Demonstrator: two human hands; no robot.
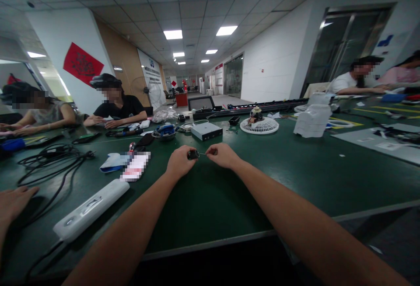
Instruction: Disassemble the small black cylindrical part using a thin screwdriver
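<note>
My left hand is closed around a small dark cylinder whose round end faces right. From the right, my right hand pinches a thin light rod that reaches to that end. Whether the rod sits inside the cylinder or only touches it, I cannot make out. Both hands are just above the green table. Beyond them lies a silver and black disc drive, the nearest large object to my fingers.
Left of my arm lie a white power strip, black cables and another person's hand. A white fan grille with a motor and a white plastic housing stand back right. Several people sit around the table.
</note>
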